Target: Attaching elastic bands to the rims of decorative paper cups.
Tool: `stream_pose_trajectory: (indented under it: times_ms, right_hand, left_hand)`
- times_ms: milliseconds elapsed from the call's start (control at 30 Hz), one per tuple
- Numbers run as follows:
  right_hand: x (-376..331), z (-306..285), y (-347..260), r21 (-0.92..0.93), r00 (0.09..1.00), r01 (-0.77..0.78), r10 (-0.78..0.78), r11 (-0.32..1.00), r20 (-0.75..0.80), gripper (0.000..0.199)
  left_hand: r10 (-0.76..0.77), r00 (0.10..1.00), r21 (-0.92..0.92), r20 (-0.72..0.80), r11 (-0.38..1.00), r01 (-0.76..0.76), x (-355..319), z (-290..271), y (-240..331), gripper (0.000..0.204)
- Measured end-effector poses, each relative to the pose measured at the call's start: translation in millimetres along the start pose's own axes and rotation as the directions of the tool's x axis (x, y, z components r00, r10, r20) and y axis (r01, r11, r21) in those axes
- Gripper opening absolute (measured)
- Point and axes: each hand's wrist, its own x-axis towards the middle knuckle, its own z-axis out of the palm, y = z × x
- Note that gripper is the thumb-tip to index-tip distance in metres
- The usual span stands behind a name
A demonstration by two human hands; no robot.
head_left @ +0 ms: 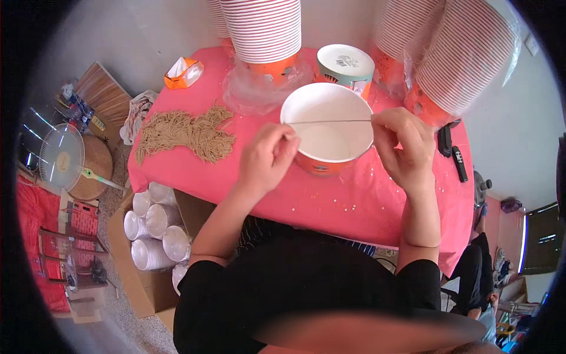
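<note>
A thin brown string [333, 121] is pulled straight across the mouth of a white-lined paper bucket [324, 167] on the pink-covered table. My left hand [264, 154] pinches one end beside the bucket's left rim. The other end is pinched in my right hand [408, 147], just past the right rim. Inside, the bucket shows a plain white wall and bottom. A tangled heap of light brown strings [186, 134] lies on the table to the left of my left hand.
A tall stack of paper buckets [264, 35] rises at the back, more bagged stacks [463, 62] at the right. Behind the bucket stands a lidded tub [345, 58]. An orange tissue packet [184, 74] lies far left. A cardboard box [122, 242] holds white cups below; small white bits dot the pink cloth [283, 194].
</note>
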Motion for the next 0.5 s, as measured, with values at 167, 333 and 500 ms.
stream_pose_trajectory:
  times_ms: [167,333,500]
  right_hand:
    - [0.7,2.3,-9.0,0.150,0.944,-0.313,0.290,0.938,0.156,0.015]
    - [-5.5,7.4,-12.8,0.484,0.846,-0.529,0.387,0.697,0.367,0.011]
    - [-6.9,16.3,-26.5,0.716,0.750,-0.656,0.316,0.240,0.581,0.016]
  left_hand:
    - [0.175,0.962,0.171,-0.211,0.975,-0.140,22.8,-9.8,-14.6,0.016]
    - [0.134,0.990,-0.199,-0.034,0.970,-0.138,6.5,-18.3,16.9,0.010]
    - [0.074,0.946,-0.796,0.316,0.562,0.222,-22.1,3.0,46.7,0.040]
